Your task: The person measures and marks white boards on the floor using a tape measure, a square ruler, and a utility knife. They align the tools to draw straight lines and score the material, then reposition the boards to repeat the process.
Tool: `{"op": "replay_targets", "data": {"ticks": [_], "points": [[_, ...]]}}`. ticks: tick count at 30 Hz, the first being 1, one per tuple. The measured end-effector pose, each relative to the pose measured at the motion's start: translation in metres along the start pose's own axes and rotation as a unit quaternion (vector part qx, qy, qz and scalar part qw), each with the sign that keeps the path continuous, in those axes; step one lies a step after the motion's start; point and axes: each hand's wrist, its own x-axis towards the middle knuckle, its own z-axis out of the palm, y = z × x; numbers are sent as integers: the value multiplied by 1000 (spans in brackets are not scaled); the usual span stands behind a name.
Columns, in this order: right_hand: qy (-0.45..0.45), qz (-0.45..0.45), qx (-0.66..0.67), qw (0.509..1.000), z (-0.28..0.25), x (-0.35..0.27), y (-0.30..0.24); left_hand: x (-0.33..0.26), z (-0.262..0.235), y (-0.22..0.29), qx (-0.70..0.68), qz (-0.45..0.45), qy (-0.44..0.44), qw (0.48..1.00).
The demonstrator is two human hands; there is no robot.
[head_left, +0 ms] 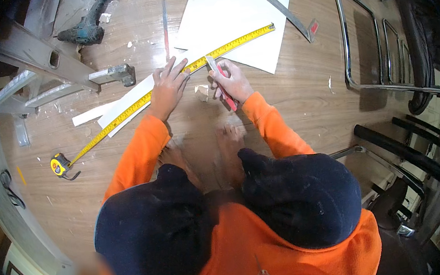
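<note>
My left hand (167,91) lies with fingers spread over a long yellow tape measure blade (129,106) and a white board strip (113,127) under it. The blade runs slantwise from its yellow and black case (61,164) at the left up to a large white board (249,9). My right hand (235,81) is closed round a red utility knife (225,92). The knife's tip points up to the blade's lower edge, close to the white board; whether it touches the board I cannot tell. A small broken white piece (202,93) lies between my hands.
A metal square (284,13) lies across the board's right part. A thin steel ruler (166,29) and a cordless drill (88,23) lie farther left, near a ladder (51,64). A narrow white strip (93,114) is beside it. A chrome-framed chair (344,42) stands at right.
</note>
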Motion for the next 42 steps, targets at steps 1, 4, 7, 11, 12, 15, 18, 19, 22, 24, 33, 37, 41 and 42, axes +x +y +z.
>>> {"op": "replay_targets", "data": {"ticks": [1,4,7,11,12,15,18,19,22,24,33,37,41,42], "points": [[-20,19,34,999,-1,-2,-10,1,-4,0,-6,0,2,1000],[-42,15,63,997,-6,1,-12,-1,3,-1,-38,-4,16,999],[-11,-62,-119,991,-10,11,-18,-1,0,5,-37,-16,37,998],[14,-169,-369,914,-6,26,-36,-22,-8,15,22,-65,33,997],[10,-186,-400,897,-4,32,-42,-26,-9,16,32,-70,29,997],[-3,-196,-470,860,6,45,-41,-44,-11,16,56,-87,21,994],[0,-182,-499,847,20,50,-38,-56,-15,14,64,-100,13,993],[-4,-187,-502,845,25,48,-40,-58,-18,13,65,-101,10,993],[-14,-215,-512,831,32,47,-45,-62,-23,13,68,-107,6,992],[-19,-251,-522,815,31,51,-49,-61,-24,13,69,-108,6,992],[-196,-309,-639,676,25,95,-94,-57,-26,9,74,-105,-14,992],[-229,-375,-717,541,40,112,-106,-57,-26,6,71,-109,-20,991],[-250,-367,-706,552,54,104,-120,-58,-24,6,62,-120,-33,990],[-252,-353,-701,566,58,103,-121,-56,-25,8,62,-124,-34,990]]}}
